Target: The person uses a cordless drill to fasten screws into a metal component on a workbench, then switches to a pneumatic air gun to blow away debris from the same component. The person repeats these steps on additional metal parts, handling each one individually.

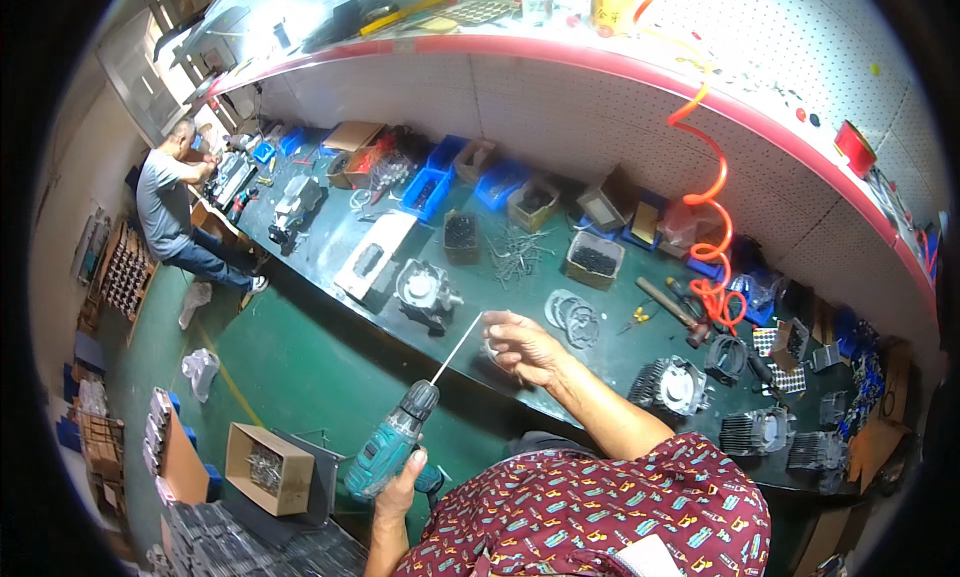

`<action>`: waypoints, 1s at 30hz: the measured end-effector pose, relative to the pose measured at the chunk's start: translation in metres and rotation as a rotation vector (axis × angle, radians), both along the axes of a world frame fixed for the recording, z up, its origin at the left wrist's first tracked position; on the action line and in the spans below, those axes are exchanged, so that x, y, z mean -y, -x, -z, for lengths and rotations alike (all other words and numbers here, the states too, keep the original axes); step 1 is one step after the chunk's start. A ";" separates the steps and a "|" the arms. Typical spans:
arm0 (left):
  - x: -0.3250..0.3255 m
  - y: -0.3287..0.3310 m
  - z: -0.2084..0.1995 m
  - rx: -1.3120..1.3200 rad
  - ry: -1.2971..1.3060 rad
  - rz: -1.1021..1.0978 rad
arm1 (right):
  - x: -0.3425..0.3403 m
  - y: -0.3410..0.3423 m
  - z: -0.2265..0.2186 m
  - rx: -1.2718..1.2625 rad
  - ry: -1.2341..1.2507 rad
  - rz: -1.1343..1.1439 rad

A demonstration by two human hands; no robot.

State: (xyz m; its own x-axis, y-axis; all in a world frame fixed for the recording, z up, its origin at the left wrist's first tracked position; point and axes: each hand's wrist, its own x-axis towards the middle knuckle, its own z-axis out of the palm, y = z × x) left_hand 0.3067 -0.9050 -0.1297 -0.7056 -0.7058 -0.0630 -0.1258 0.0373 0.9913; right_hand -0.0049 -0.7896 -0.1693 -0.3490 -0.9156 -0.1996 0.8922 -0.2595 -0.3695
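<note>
My left hand [398,489] is closed around the handle of a teal and black cordless drill [386,455], held in front of the bench and pointing up toward the right. A long, thin bit [458,349] sticks out of its chuck. My right hand [524,349] has curled fingers, with the fingertips pinched at the far end of the bit; any small part there is too small to make out. Just beyond, a grey metal housing [424,289] stands on the green bench [480,312]. Flat grey ring-shaped parts [572,319] lie to the right of my right hand.
Boxes of small dark parts [592,259] and blue bins [428,193] line the bench's back. A hammer [672,312] and finned housings [672,385] lie right. An orange coiled hose [712,187] hangs down. A co-worker [176,197] stands far left. A carton [268,469] sits lower left.
</note>
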 end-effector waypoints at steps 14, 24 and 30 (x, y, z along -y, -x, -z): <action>0.208 0.071 0.022 0.096 -0.011 0.227 | 0.127 0.039 0.007 -0.062 -0.330 0.319; 0.345 0.119 0.014 -0.041 -0.001 0.508 | 0.210 0.025 -0.022 0.012 -0.349 0.607; 0.378 0.147 0.031 -0.031 -0.110 0.621 | 0.223 0.037 -0.015 0.078 -0.249 0.721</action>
State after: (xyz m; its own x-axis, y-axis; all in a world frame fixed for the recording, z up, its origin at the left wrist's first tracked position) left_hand 0.1596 -1.2831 -0.1607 -0.9844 -0.1543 -0.0846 -0.0843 -0.0087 0.9964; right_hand -0.0416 -1.0122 -0.1538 -0.8195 -0.3914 -0.4186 0.5594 -0.7048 -0.4363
